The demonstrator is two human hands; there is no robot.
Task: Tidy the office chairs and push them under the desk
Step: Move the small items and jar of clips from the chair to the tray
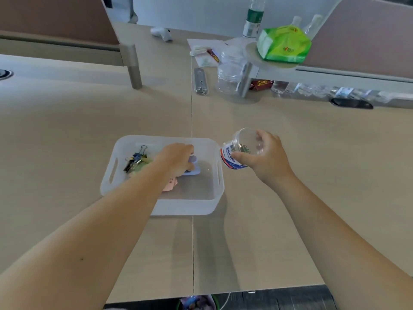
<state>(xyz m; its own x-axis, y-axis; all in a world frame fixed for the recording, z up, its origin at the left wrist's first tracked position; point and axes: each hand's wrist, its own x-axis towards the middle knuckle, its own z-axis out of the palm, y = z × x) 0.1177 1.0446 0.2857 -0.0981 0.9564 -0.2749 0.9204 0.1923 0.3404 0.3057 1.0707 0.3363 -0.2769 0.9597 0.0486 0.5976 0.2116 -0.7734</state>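
Left hand: your left hand (176, 156) reached down into the translucent white bin (207, 204), fingers curled over a pale lilac object (194, 164) on the bin floor; I could not tell whether you had pinched it or only rested on it.
Right hand: your right hand (266, 153) was wrapped around a small clear jar (240, 148), thumb on the near side over the blue, red and white label, fingers behind it.
Jar: you held it tilted, lifted off the desk, just beside the bin's right rim, its open mouth pointing up and away from you; a few small dark items sat inside.
Bin: it stood on the desk (290, 198) straddling the seam between two desktops, with slot handles on both short sides.
Bin contents: a cluster of binder clips (136, 158) lay at the left end, and a pink piece (171, 184) showed beside your forearm.
Far desk: a larger clear jar (230, 72), a green packet (283, 44) on a round shelf, a water bottle (253, 17) and a metal strip (200, 81) stood well apart from your hands.
Office chairs: none showed in your view, so their place could not be told.
Under the desk edge: something colourful (196, 302) sat on the dark floor.
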